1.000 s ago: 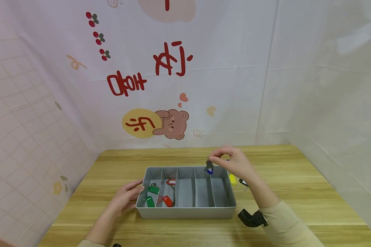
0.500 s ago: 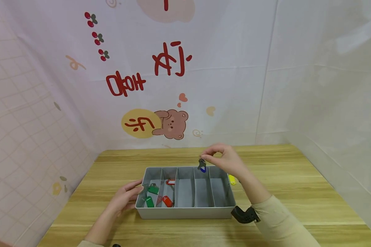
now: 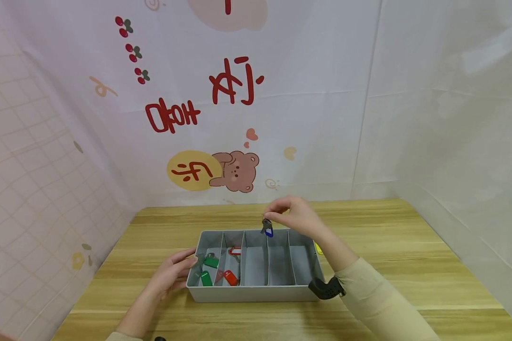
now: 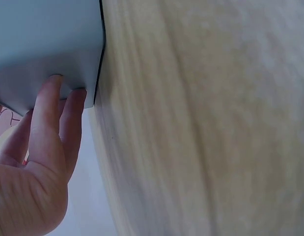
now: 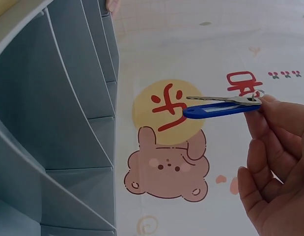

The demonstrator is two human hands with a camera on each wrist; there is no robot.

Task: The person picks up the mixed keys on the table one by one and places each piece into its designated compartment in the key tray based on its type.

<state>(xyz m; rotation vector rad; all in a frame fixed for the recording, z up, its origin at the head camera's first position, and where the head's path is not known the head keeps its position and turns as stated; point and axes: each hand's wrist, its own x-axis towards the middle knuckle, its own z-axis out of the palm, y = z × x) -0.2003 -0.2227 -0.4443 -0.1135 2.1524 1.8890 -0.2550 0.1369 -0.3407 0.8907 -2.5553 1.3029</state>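
Observation:
My right hand pinches a key with a blue key tag by its ring, between thumb and index finger. In the right wrist view the silver key lies along the blue tag, both pointing away from the fingertips. They hang over the back rim of a grey divided box, near its middle compartments. My left hand is at the box's left end, its fairly straight fingers touching the outer end wall. Two green key tags lie in the leftmost compartment and two red key tags in the one beside it.
A yellow key tag lies on the wooden table just right of the box, partly behind my right forearm. Thin dividers split the box. Behind the table hangs a printed white cloth.
My right hand has moved left with the key and blue tag, from over the right compartments to nearer the middle. My left hand stays at the box end.

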